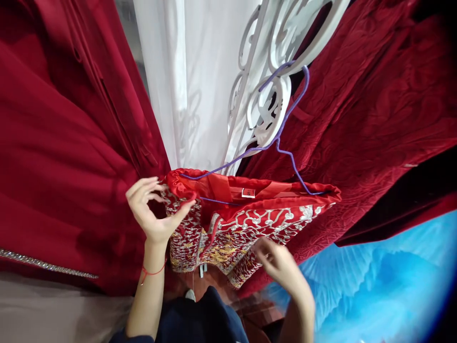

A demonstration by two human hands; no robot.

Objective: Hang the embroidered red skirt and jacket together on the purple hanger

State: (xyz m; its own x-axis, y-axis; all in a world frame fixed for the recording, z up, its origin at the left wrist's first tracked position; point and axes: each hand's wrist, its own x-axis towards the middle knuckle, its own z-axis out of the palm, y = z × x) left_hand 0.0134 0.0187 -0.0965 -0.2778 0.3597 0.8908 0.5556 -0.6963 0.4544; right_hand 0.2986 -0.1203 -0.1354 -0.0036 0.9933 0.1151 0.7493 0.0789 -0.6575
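Note:
A red jacket with silver and gold embroidery hangs on a purple wire hanger, whose hook is caught on a white ornate metal rack. My left hand, with a red string at the wrist, is at the jacket's left shoulder; its fingers are curled and the thumb touches the embroidered edge. My right hand is lower, at the jacket's front hem, seen from the back with fingers bent against the fabric.
Dark red gowns hang close on both sides, one at left with a beaded trim, one textured at right. A white sheer curtain hangs behind. A blue patterned surface lies at lower right.

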